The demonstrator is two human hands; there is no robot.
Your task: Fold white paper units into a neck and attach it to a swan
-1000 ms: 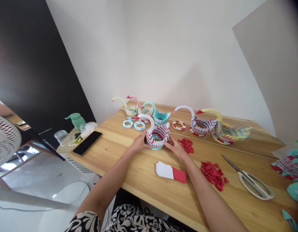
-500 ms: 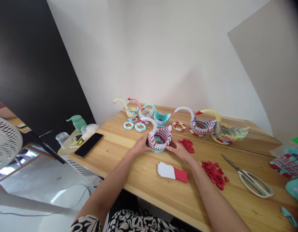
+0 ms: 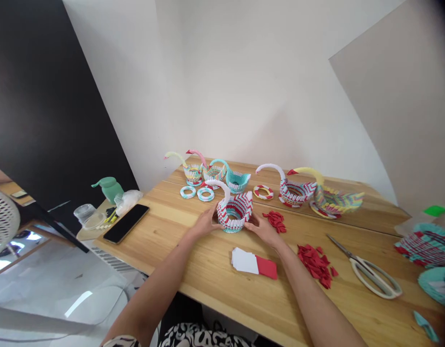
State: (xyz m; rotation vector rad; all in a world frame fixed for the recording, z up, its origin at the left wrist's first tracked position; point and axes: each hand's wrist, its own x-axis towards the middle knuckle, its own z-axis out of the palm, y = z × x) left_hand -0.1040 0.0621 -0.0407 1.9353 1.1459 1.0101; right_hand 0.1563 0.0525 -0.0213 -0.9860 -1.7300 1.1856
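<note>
A folded-paper swan (image 3: 234, 226) in red, white and pale turquoise stands on the wooden table in front of me, its white neck curving to the left. My left hand (image 3: 207, 222) cups its left side and my right hand (image 3: 261, 229) its right side, so it is gripped between both. Closer to me lies a stack of white paper slips (image 3: 245, 261) with red paper slips (image 3: 267, 267) beside it. Small folded red paper pieces (image 3: 275, 221) lie just past my right hand, and a larger red pile (image 3: 315, 264) is right of my right forearm.
Several finished paper swans (image 3: 296, 193) and paper rings (image 3: 205, 194) line the back. Scissors (image 3: 367, 270) and a turquoise-red woven-looking piece (image 3: 426, 245) are on the right. A phone (image 3: 126, 223) lies at the table's left edge, near a green bottle (image 3: 110, 189).
The head view has shifted slightly, so everything sits a little further left and lower. Both hands remain on the swan's sides.
</note>
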